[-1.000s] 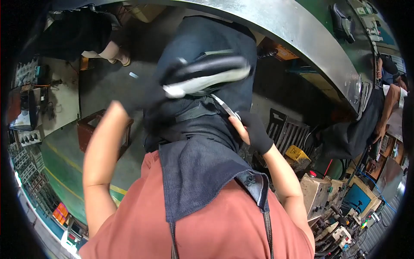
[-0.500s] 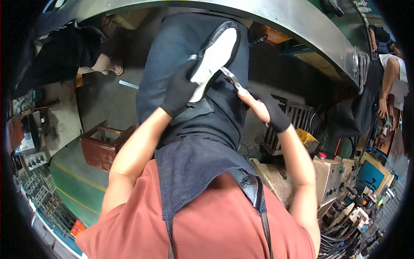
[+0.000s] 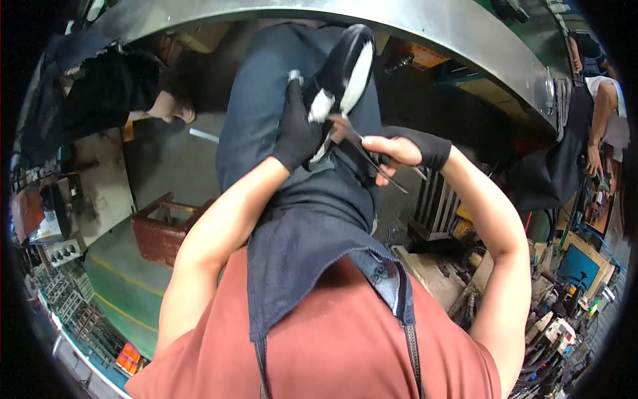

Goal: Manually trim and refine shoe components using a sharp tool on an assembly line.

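A black shoe upper (image 3: 335,65) with a white underside (image 3: 359,74) rests tilted on its side over my lap, toe pointing away from me. My left hand (image 3: 296,133), in a black fingerless glove, is closed around its near left part. A light wrapping shows on one of that hand's fingertips. In my right hand (image 3: 399,149), also in a black fingerless glove, are metal pincers (image 3: 345,130), their head against the near right edge of the shoe upper. The jaws are smeared by motion, so what they grip cannot be made out. A thin dark length sticks out below that hand.
A curved metal bench edge (image 3: 319,8) runs across the far side. A brown stool (image 3: 156,236) stands at left, a slatted metal rack (image 3: 435,209) at right. Machine parts (image 3: 551,332) crowd the lower right. Other people's legs (image 3: 159,110) and arms (image 3: 601,123) show at the sides.
The shoe upper has rolled, so its white underside now faces more to the right. My right hand has turned, its forearm swinging outward, and the pincers' head has shifted slightly nearer and left.
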The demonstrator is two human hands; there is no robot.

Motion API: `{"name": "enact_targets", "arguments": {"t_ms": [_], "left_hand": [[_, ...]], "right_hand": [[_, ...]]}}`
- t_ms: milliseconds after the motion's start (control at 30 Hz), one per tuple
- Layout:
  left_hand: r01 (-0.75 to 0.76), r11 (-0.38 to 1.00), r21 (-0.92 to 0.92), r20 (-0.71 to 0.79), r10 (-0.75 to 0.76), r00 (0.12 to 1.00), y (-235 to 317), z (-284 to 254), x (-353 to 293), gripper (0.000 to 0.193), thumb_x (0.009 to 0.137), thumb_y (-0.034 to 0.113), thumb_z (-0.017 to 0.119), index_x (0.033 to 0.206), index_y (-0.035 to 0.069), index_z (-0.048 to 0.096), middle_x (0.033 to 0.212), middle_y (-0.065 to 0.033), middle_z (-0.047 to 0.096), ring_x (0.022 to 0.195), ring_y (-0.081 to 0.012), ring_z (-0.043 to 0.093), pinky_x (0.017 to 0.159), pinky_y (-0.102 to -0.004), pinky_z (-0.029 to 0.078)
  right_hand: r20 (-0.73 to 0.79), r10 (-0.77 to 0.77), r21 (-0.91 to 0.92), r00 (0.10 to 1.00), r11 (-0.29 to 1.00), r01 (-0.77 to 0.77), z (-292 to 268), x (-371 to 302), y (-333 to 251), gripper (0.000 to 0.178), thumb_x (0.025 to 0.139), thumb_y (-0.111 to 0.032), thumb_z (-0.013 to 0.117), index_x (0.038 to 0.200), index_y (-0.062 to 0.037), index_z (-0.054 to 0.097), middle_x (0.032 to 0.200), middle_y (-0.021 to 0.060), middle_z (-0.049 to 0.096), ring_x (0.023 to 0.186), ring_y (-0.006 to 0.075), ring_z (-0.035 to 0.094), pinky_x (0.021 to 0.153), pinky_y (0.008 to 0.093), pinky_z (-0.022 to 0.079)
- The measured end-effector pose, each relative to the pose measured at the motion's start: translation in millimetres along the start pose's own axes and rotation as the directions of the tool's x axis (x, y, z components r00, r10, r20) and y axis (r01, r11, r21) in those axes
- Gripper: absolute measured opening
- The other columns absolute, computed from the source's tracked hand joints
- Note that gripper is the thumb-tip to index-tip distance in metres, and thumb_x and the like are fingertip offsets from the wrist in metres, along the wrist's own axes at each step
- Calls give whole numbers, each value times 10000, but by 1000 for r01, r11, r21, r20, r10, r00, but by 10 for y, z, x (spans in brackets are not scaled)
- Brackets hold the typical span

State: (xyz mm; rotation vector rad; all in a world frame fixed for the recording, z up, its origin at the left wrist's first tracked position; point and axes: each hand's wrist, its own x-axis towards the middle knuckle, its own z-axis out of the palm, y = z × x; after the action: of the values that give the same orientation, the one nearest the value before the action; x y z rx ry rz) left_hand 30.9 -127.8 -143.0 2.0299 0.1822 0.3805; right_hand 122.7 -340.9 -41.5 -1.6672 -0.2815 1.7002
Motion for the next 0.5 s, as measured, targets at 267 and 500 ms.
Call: {"name": "enact_targets", "arguments": {"t_ms": [267, 500], "left_hand": [[-79, 962, 263, 9, 80, 997, -340, -164, 166, 769, 935, 335, 580, 1424, -124, 204, 1409, -392, 317, 1308, -494, 375, 1107, -432, 314], [-177, 912, 371, 521, -47, 852, 173, -944, 676, 460, 930, 230, 540, 1316, -16, 495, 1234, -285, 564, 1185, -406, 522, 1028, -431, 399]], "right_hand": [[-83, -528, -989, 845, -59, -134, 745, -287, -1061, 388, 906, -380, 588, 702, -61, 671, 675, 105, 658, 657, 254, 657, 566, 386, 510], [297, -799, -820, 523, 66, 568, 664, 286, -304, 329, 907, -389, 588, 861, -69, 647, 806, 176, 637, 760, 330, 645, 686, 430, 510]]}}
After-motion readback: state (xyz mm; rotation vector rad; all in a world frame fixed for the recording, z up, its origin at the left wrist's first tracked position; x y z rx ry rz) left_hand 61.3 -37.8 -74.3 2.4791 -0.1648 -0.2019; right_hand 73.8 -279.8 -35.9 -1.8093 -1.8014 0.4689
